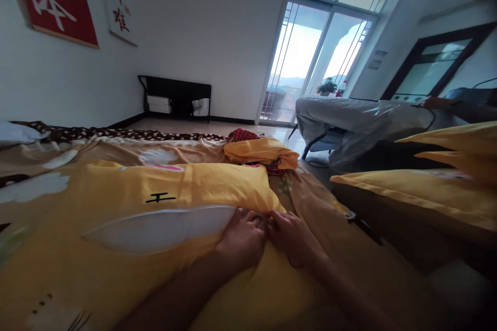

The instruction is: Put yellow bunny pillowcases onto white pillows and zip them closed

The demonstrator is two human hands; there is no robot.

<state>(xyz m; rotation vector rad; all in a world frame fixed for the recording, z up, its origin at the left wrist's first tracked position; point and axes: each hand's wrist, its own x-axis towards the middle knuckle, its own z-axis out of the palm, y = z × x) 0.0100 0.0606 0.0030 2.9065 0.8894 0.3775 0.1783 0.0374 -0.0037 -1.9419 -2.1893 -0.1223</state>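
Note:
A yellow pillowcase with black markings lies on the bed, and a white pillow shows through its long lens-shaped opening. At the right end of that opening, my left hand has its fingers curled on the edge of the fabric. Close beside it, my right hand pinches the pillowcase near its right corner. The fingertips of both hands nearly meet, and what exactly lies between them is too small to make out.
Beyond the pillowcase, a bundled yellow cloth lies on red plaid fabric. More yellow pillows are stacked at the right. A plastic-covered table stands before the glass door. Against the wall is a low black shelf.

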